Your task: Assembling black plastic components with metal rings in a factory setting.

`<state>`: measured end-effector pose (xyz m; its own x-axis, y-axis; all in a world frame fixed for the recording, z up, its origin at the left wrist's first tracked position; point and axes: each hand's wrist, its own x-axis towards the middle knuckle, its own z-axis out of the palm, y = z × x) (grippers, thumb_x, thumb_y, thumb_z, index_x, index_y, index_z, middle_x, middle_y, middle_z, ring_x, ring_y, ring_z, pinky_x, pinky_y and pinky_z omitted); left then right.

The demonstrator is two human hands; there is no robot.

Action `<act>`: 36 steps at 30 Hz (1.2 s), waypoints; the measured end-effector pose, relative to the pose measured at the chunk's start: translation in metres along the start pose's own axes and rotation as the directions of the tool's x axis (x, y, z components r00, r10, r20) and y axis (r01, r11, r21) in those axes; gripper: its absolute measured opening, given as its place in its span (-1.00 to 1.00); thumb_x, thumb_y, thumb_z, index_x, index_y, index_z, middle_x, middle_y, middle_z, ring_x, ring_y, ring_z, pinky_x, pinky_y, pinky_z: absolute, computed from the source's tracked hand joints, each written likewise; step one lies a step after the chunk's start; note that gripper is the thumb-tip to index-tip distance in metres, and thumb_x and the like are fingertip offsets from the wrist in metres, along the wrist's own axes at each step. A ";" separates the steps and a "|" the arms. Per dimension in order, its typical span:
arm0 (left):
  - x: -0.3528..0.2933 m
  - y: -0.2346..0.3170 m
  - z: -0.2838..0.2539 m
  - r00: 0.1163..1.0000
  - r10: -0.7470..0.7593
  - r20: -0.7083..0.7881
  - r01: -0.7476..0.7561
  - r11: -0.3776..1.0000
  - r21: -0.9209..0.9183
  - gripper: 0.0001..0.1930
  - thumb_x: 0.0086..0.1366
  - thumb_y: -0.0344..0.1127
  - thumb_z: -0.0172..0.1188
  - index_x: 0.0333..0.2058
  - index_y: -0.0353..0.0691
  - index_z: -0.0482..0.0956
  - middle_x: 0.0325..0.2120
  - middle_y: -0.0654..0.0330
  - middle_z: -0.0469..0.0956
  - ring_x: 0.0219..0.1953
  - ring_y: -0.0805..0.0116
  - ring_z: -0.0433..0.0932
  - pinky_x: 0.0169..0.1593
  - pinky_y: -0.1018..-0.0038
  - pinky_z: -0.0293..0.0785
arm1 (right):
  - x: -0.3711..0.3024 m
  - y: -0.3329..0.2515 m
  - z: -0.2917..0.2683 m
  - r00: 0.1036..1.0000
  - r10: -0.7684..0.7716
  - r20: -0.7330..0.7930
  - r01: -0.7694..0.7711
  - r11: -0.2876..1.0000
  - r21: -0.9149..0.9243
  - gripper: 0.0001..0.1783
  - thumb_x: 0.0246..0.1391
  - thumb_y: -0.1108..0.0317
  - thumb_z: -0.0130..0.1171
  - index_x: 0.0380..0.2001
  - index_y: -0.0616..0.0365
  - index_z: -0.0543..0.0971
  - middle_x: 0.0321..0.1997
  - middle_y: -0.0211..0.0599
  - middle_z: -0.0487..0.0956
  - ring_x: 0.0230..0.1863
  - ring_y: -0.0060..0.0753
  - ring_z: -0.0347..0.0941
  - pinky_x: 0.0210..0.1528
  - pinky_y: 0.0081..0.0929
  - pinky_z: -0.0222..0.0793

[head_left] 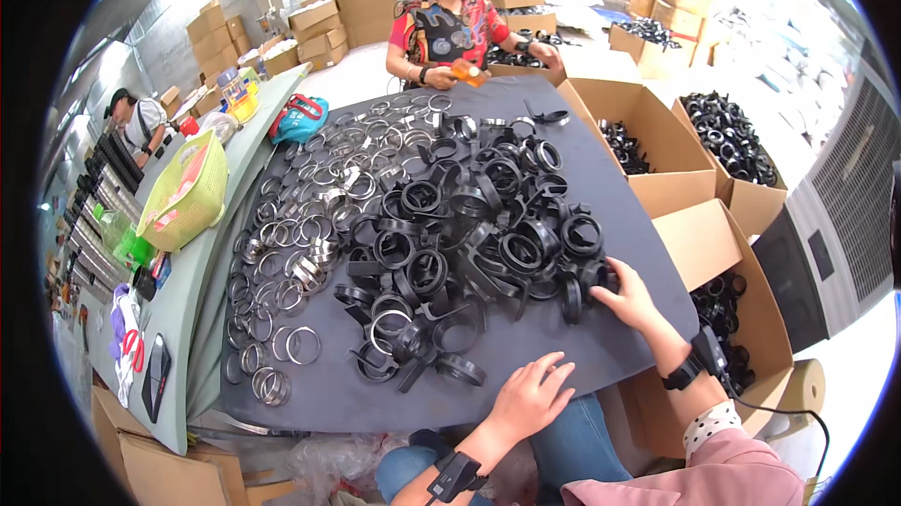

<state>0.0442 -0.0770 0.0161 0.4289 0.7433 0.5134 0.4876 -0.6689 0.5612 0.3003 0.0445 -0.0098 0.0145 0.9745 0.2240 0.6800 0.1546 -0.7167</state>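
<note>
A large heap of black plastic rings with short arms (450, 206) covers the middle of the dark grey table (554, 342). Thin silvery metal rings (324, 196) lie spread along its left side. At the right edge of the heap, my right hand (627, 298) has its thumb and forefinger around a black plastic ring (593, 275); its other fingers are partly hidden. My left hand (532, 401) hovers by the table's front edge, fingers apart and holding nothing. One metal ring (390, 329) lies among the black rings in front.
Cardboard boxes (648, 130) with black parts line the right side, near a grey slatted machine (849, 159). Across the table a person (450, 23) holds an orange object (468, 72). On the left, a green table (202, 267) bears a yellow basket (192, 191), red scissors (133, 350) and a phone (158, 376).
</note>
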 end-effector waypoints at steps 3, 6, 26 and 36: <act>-0.007 -0.001 -0.002 1.000 0.014 -0.008 -0.014 1.000 0.002 -0.62 0.07 -0.31 0.32 -0.10 -0.18 0.52 -0.08 0.12 0.47 -0.17 0.16 0.56 -0.14 0.34 0.52 | 0.001 -0.010 0.007 0.999 0.040 0.013 -0.041 0.998 0.042 -0.35 -0.10 0.25 0.37 0.07 0.26 0.41 -0.11 -0.07 0.55 -0.09 -0.21 0.48 0.02 -0.35 0.40; -0.009 0.000 -0.007 0.999 0.019 -0.032 -0.019 1.000 -0.004 -0.66 0.07 -0.31 0.31 -0.14 -0.19 0.54 -0.13 0.13 0.51 -0.19 0.13 0.57 -0.16 0.34 0.53 | 0.000 -0.003 0.005 0.989 0.146 -0.018 -0.142 0.977 0.158 -0.54 -0.06 0.36 0.32 -0.06 0.28 0.49 -0.26 -0.17 0.60 -0.26 -0.34 0.53 -0.11 -0.44 0.45; -0.010 -0.009 -0.077 0.885 -0.322 0.335 0.261 -0.253 -0.932 -0.39 0.36 0.01 0.02 0.21 -0.31 0.18 0.09 -0.03 0.36 -0.03 0.18 0.52 -0.05 0.28 0.53 | -0.062 -0.216 0.006 0.599 -0.796 0.087 0.782 0.605 0.149 -0.75 -0.18 0.49 0.33 -0.33 0.19 0.60 -0.42 -0.27 0.59 -0.40 -0.24 0.53 -0.37 -0.40 0.45; -0.042 -0.036 -0.150 0.322 -0.658 -0.680 -0.213 0.650 -0.730 -0.78 0.36 -0.34 -0.08 -0.05 -0.17 0.22 0.01 0.04 0.33 0.06 0.15 0.42 0.03 0.16 0.48 | 0.038 -0.351 0.158 0.403 -0.811 0.423 0.799 0.537 0.269 -0.83 -0.04 0.31 0.18 -0.40 0.17 0.62 -0.40 -0.17 0.56 -0.30 -0.05 0.53 -0.24 -0.23 0.45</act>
<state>-0.1050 -0.0858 0.0719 -0.7001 0.6733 0.2377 -0.3293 -0.5999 0.7292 -0.0540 0.0529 0.1461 -0.8563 0.3360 0.3922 0.1795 0.9057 -0.3841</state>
